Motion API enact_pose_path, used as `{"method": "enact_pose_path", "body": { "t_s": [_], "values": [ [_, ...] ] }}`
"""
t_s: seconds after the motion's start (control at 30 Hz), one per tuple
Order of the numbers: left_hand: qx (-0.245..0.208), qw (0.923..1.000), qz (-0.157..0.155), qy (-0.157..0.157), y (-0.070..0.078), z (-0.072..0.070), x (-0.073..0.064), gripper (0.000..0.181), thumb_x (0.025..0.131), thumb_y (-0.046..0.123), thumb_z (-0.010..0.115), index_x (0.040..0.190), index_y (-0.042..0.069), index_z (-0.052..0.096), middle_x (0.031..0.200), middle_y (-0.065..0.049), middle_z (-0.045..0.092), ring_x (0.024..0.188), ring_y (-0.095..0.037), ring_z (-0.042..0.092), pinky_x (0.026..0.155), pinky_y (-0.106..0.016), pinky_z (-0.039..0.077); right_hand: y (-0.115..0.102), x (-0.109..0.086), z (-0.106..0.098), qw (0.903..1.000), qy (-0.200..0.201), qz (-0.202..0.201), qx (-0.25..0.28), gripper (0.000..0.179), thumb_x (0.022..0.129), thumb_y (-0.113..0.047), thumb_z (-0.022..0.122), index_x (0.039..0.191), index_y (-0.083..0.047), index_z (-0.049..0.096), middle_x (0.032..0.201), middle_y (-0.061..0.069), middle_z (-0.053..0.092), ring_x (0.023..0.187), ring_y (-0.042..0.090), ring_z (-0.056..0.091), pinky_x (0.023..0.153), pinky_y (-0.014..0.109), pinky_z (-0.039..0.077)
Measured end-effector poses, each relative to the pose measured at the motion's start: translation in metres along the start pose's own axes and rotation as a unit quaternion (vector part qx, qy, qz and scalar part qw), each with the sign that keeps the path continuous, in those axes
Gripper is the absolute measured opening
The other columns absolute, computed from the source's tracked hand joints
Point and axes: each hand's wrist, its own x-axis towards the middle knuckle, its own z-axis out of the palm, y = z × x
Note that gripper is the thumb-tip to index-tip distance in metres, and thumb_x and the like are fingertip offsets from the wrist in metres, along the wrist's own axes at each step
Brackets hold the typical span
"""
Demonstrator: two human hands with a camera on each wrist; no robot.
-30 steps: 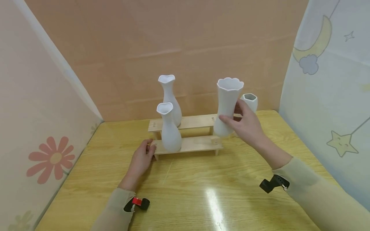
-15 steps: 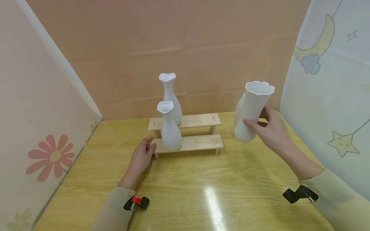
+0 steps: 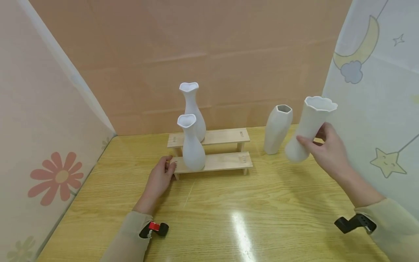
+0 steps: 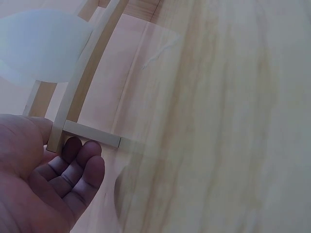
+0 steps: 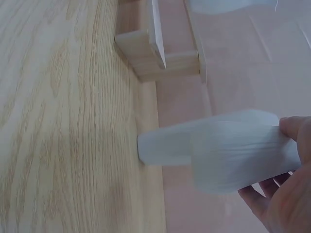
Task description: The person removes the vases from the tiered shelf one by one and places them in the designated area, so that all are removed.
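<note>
My right hand (image 3: 330,153) holds a white vase with a scalloped rim (image 3: 312,120), thumb on its near side. The vase leans with its mouth to the right; in the right wrist view its base (image 5: 214,160) is off the table. Just left of it an angular white vase (image 3: 278,129) stands on the table. My left hand (image 3: 161,176) grips the left end of a two-step wooden stand (image 3: 226,162), thumb on top and fingers curled below, as the left wrist view shows. At the stand's left, one slender white vase (image 3: 194,149) stands on the lower step, another (image 3: 190,103) on the upper.
The wooden table (image 3: 212,218) reaches back to a plain peach backdrop (image 3: 212,54). A flower-printed panel (image 3: 59,109) lines the left side, and a panel with moon and star prints (image 3: 366,120) the right.
My right hand has carried the scalloped vase rightward, from beside the stand, past the angular vase, which is now fully uncovered. My left hand has stayed on the stand.
</note>
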Motion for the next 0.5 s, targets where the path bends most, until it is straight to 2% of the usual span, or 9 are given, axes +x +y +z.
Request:
{"method": "enact_pose_path", "body": {
  "t_s": [0.2,0.5],
  "values": [
    [0.002,1.0,0.001,-0.002,0.0,0.0,0.0,0.047,0.118,0.024,0.057,0.156,-0.003,0.051,0.098,-0.01,0.068,0.082,-0.021,0.067,0.075,-0.037,0.056,0.014,0.008,-0.005,0.9993,-0.004,0.029,-0.024,0.079,0.107,-0.045,0.073,0.16,0.0,0.037,0.149,0.016,0.051,0.119,0.01,0.051,0.084,0.005,0.044],
    [0.003,1.0,-0.002,-0.002,0.0,0.0,0.0,0.047,0.118,0.025,0.057,0.156,-0.003,0.051,0.1,-0.01,0.067,0.082,-0.021,0.067,0.074,-0.036,0.056,0.037,0.019,-0.002,0.998,-0.009,0.055,-0.031,0.079,0.109,-0.04,0.068,0.161,0.007,0.031,0.15,0.027,0.048,0.126,0.032,0.051,0.092,0.024,0.051]
  ]
}}
